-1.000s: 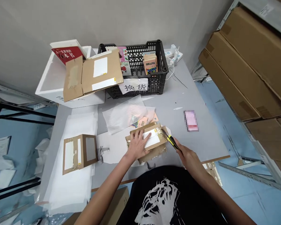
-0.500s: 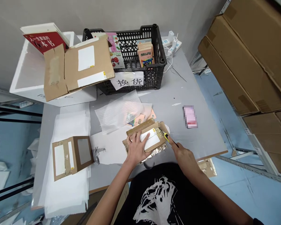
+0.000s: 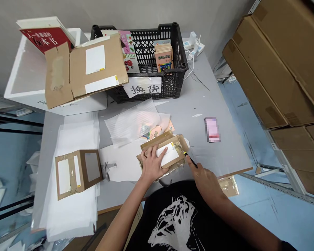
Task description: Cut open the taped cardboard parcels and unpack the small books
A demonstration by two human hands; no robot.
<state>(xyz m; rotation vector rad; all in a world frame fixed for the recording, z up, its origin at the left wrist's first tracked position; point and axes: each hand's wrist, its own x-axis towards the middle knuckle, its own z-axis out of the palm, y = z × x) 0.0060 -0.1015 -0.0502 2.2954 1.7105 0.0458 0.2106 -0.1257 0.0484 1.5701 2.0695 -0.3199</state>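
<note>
A small cardboard box (image 3: 174,162) with white labels and shiny tape lies in front of me, its flaps partly spread. My left hand (image 3: 154,163) presses flat on its top, fingers apart, thumb across the label. In my right hand (image 3: 204,177) is a yellow-and-black utility knife (image 3: 190,159), gripped with the index finger along the handle. Its tip meets the taped right end of the box. Just behind the box, orange booklets (image 3: 154,132) lie partly under a translucent foam sheet (image 3: 131,122).
A black crate (image 3: 170,85) holds books, beside a white foam box (image 3: 23,87) topped by flattened cardboard (image 3: 78,75). Another carton (image 3: 68,174) rests on white sheets (image 3: 70,216) at left. A phone (image 3: 212,129) lies right; stacked cartons (image 3: 277,69) stand beyond.
My right hand and the knife have shifted slightly down, the blade moving along the box's taped right end. My left hand stays on the box. The view has shifted a little.
</note>
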